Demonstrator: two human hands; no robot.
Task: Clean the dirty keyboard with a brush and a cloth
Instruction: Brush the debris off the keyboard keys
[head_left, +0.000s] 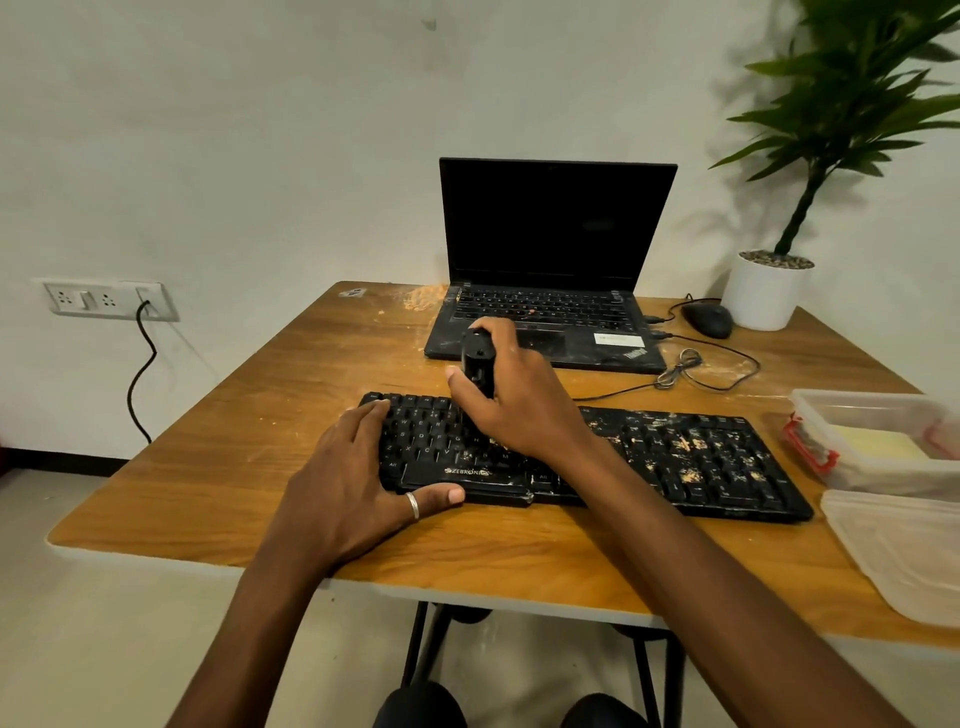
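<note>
Fingers spread flat, the left hand (358, 467) presses on the near-left end of the keyboard (675, 457), thumb hooked along its front edge, gripping nothing. Just right of it, the right hand (511, 400) is curled tight round a black brush (478, 364), handle standing nearly upright, working end down on the keys under the palm. Keyboard's long axis runs left to right across the table (260, 395), with crumbs thick on the stretch right of that hand.

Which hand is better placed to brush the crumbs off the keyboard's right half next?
Right. The right hand already grips the brush upright at mid-keyboard; the left hand lies flat, steadying its left end.
</note>
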